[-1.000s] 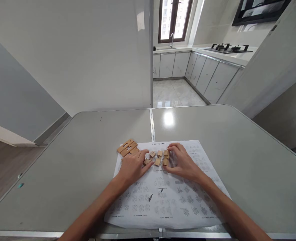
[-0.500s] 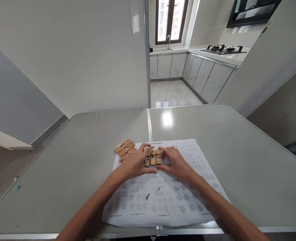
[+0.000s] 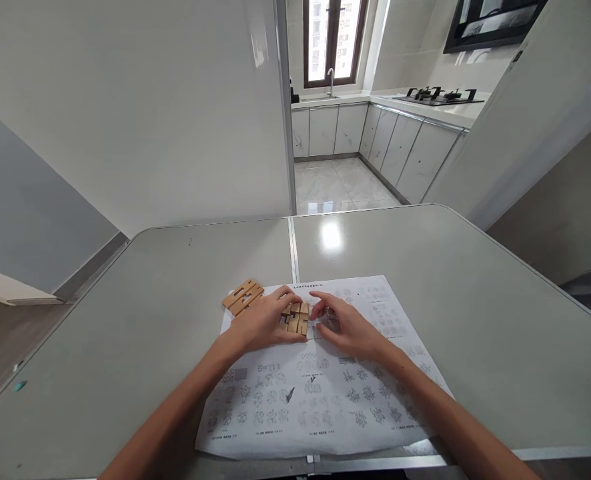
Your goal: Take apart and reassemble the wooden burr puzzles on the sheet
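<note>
A tight cluster of small wooden puzzle blocks [image 3: 296, 319] sits on the printed paper sheet [image 3: 325, 400]. My left hand [image 3: 263, 322] wraps the cluster from the left, thumb along its near edge and fingers along its far edge. Just right of the blocks, my right hand [image 3: 343, 325] hovers with its fingers curved and apart, holding nothing. Slotted flat wooden pieces [image 3: 245, 295] lie beyond my left hand, partly hidden by it.
The sheet, covered in small line drawings, lies across the seam of the grey table [image 3: 100, 347]. A small teal bit [image 3: 19, 386] rests near the table's left edge. Past the table, a doorway opens onto a kitchen with a stove [image 3: 440, 97].
My right hand has drawn back from the right side of the blocks. The blocks look pressed closer together, with my left hand still around them. The view has shifted slightly.
</note>
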A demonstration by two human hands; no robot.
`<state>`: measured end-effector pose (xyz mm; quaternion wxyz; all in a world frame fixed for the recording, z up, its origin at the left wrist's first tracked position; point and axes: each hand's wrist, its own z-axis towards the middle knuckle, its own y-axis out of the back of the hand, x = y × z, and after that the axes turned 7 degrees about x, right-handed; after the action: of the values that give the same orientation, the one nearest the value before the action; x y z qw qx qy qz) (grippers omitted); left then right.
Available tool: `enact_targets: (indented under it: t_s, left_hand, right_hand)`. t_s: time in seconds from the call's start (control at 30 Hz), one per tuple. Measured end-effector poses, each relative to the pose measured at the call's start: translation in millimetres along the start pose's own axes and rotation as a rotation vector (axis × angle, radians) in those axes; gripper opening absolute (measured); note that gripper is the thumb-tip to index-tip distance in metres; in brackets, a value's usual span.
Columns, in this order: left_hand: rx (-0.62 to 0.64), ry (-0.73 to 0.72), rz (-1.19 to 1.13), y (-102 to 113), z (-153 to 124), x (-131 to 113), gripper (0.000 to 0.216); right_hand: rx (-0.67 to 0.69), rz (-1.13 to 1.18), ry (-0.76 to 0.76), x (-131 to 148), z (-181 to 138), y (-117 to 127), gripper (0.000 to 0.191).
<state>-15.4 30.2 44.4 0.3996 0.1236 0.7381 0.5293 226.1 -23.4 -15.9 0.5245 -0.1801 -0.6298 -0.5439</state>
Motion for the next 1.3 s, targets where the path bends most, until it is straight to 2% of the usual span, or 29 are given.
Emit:
enact_targets:
  t_s: [0.2,0.43,0.57,0.73,0.83,1.0,1.2,1.23,1.3]
  left_hand:
    - [0.006,-0.006,0.019,15,-14,15,0.059]
    - [0.174,-0.033,0.119,26,-21,26,0.062]
    - [0.223,-0.046,0.136,31,-20,30,0.061]
    - [0.233,-0.111,0.147,36,-19,34,0.065]
    - [0.23,-0.154,0.151,39,-18,36,0.057]
    - [0.271,-0.134,0.161,48,-18,42,0.054]
    - [0.196,-0.119,0.13,59,-26,45,0.047]
    - [0.196,-0.106,0.117,61,-28,46,0.049]
    - [0.204,-0.079,0.087,65,-33,51,0.065]
  right_hand:
    - [-0.015,0.005,-0.064,3,0,-1,0.052]
    - [-0.019,-0.026,-0.062,4,1,-3,0.048]
    - [-0.023,-0.027,-0.058,3,1,-3,0.047]
    - [-0.023,-0.008,-0.048,3,1,-3,0.045]
    - [-0.019,-0.012,-0.052,3,1,-3,0.045]
    - [-0.015,-0.014,-0.06,0,0,-4,0.045]
    - [-0.015,-0.016,-0.068,-5,0,-5,0.045]
    - [-0.015,-0.016,-0.071,-5,0,-6,0.045]
    - [-0.015,-0.012,-0.075,-6,-1,-6,0.045]
